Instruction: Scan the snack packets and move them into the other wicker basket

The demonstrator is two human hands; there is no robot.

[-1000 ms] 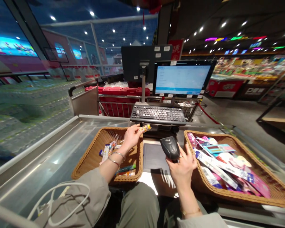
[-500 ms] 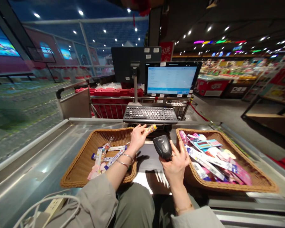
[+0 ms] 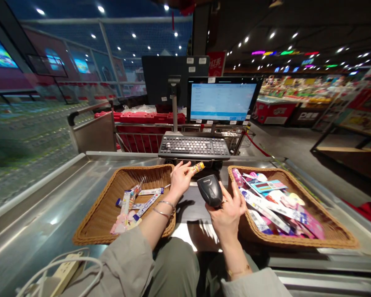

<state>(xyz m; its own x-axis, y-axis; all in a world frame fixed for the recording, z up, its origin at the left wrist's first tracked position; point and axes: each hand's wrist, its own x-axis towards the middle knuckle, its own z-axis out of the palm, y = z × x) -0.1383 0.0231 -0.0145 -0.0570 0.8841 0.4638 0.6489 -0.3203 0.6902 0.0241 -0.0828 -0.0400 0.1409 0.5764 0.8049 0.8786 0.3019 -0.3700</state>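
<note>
Pinched in the fingers of my left hand (image 3: 179,180) is a small yellow tube-shaped item (image 3: 198,167), its wrapper too small to read. My right hand (image 3: 228,208) grips a black barcode scanner (image 3: 210,190), whose head points toward the yellow item. A wicker basket (image 3: 92,218) to my left holds several wrapped sticks (image 3: 148,206) and a pink piece (image 3: 120,224). The wicker basket (image 3: 336,231) to my right is fuller, with a heap of colourful packets (image 3: 273,210) and a pink bottle-like item (image 3: 237,177).
Beyond my hands are a black keyboard (image 3: 193,147) and a lit monitor (image 3: 222,101), with a second screen's dark back (image 3: 160,78) beside it. A power strip (image 3: 66,270) with white cables lies at the lower left. The metal counter (image 3: 52,210) has raised edges.
The whole view has shifted slightly. Both hands keep their holds on the yellow item and the scanner, nearly unmoved.
</note>
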